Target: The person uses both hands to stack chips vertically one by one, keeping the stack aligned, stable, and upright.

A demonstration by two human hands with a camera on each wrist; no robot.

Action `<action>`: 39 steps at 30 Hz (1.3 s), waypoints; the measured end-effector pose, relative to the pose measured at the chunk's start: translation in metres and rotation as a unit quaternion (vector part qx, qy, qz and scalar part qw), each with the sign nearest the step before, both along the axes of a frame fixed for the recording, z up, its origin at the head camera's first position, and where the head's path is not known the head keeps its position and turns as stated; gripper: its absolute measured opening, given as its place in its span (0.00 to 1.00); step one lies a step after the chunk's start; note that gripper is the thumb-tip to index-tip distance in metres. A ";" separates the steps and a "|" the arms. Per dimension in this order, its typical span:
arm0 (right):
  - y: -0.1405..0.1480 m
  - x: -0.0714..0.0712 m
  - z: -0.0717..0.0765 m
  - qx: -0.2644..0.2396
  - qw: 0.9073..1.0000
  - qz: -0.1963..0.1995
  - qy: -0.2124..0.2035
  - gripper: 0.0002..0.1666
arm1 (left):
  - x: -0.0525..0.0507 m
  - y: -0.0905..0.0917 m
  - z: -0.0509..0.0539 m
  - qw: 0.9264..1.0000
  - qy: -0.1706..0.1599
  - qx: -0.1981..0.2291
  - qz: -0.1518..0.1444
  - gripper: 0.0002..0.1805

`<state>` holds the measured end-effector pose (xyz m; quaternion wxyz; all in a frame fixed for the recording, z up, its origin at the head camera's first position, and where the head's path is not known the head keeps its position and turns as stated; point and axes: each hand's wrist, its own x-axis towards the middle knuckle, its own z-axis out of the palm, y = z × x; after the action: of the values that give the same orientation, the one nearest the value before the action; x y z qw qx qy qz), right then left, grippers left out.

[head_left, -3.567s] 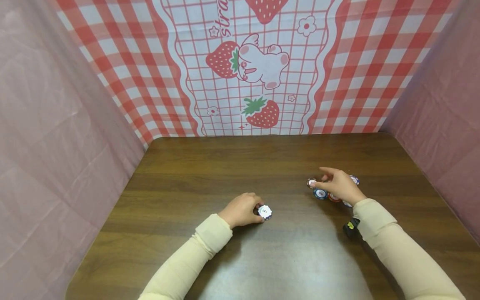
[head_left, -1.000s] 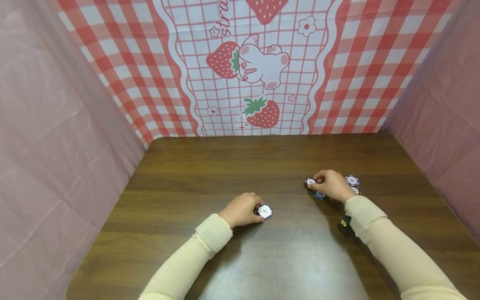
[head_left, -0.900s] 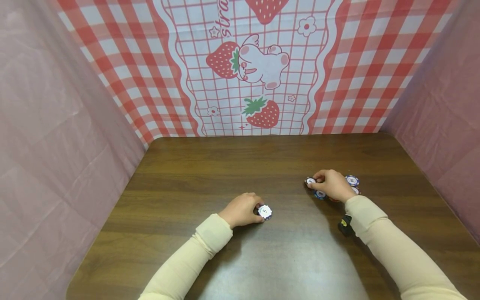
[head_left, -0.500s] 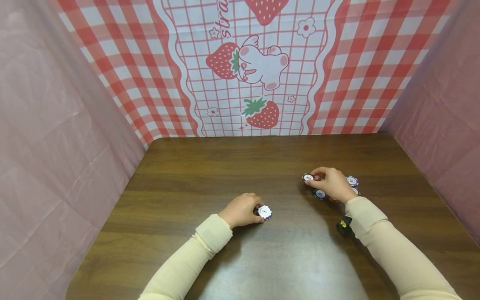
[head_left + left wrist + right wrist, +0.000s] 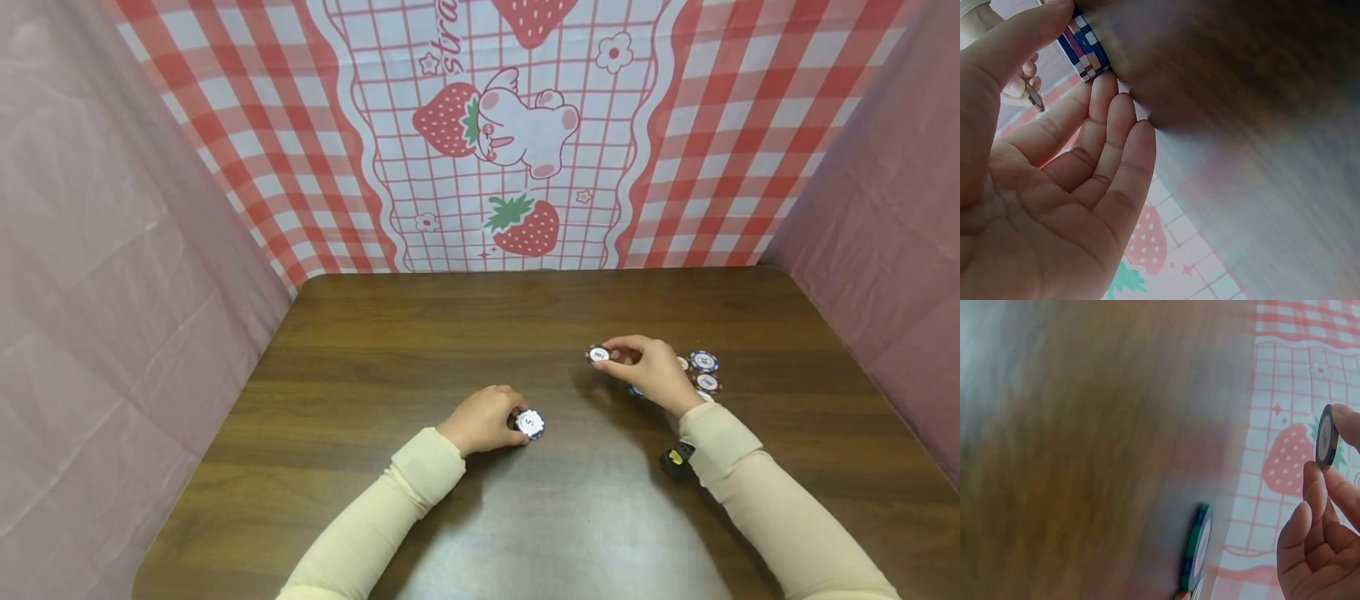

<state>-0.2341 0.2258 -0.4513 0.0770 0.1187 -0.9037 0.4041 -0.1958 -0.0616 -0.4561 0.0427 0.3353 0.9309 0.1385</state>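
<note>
In the head view my left hand [image 5: 483,421] holds a small stack of poker chips [image 5: 529,424] on the table, a white face marked 5 on top. The left wrist view shows the stack's blue, white and reddish edges [image 5: 1085,47] between thumb and fingertips. My right hand [image 5: 651,371] pinches one dark-edged poker chip [image 5: 598,355] by its rim, raised above the table. The right wrist view has that chip [image 5: 1326,437] seen nearly edge-on between thumb and fingers. A blue-green chip [image 5: 1197,547] lies on the table below it, mostly covered by the hand in the head view.
Under and right of my right hand lie more chips, among them a blue one [image 5: 704,361] and a brown-edged one [image 5: 707,382]. The wooden table [image 5: 420,333] meets a red checked cloth [image 5: 720,167] at the back. Pink curtains [image 5: 112,292] hang at both sides.
My right hand has taken hold of the dark chip, lifted it from the group and moved it left. More of the chips at right now show. The left hand and its stack have stayed put.
</note>
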 end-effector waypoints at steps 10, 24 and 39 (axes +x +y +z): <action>-0.020 0.010 0.004 -0.007 0.999 0.031 0.032 0.19 | 0.000 0.000 0.001 1.000 0.002 0.000 0.000 0.20; -0.049 0.018 -0.001 -0.019 0.994 0.097 0.040 0.17 | 0.001 -0.001 0.000 1.000 -0.001 0.009 -0.001 0.18; -0.070 0.025 -0.004 -0.001 0.984 0.176 0.023 0.16 | 0.000 -0.001 0.001 1.000 0.004 0.005 -0.003 0.17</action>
<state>-0.2093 0.1556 -0.4557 0.0254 0.2853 -0.8663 0.4092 -0.1961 -0.0621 -0.4554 0.0382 0.3391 0.9293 0.1414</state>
